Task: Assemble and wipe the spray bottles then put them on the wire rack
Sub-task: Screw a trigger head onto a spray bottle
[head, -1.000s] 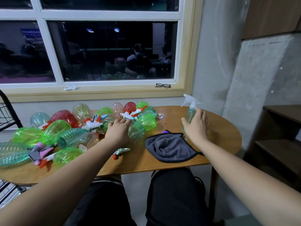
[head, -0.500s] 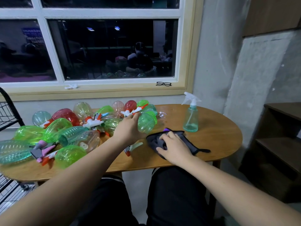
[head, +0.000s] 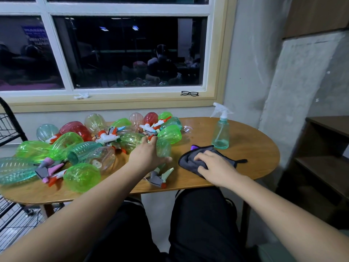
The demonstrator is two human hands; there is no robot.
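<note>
The green bottle [head: 164, 147] sat at the centre of the frame, at the near right edge of the pile of bottles [head: 79, 146]. The left hand [head: 149, 156] had curled its fingers and thumb round it, where a second earlier it only rested on the heap. A loose trigger head [head: 159, 176] lay on the table [head: 255, 148] just below that hand. To the right, the right hand [head: 217, 166] had left the assembled spray bottle [head: 221, 133], now standing alone upper right, and come down on the grey cloth [head: 186, 161], fingers bent and bunching it. One bottle seemed finished, and the next was picked for fitting and wiping. The wire rack [head: 7, 129] showed at the left edge.
</note>
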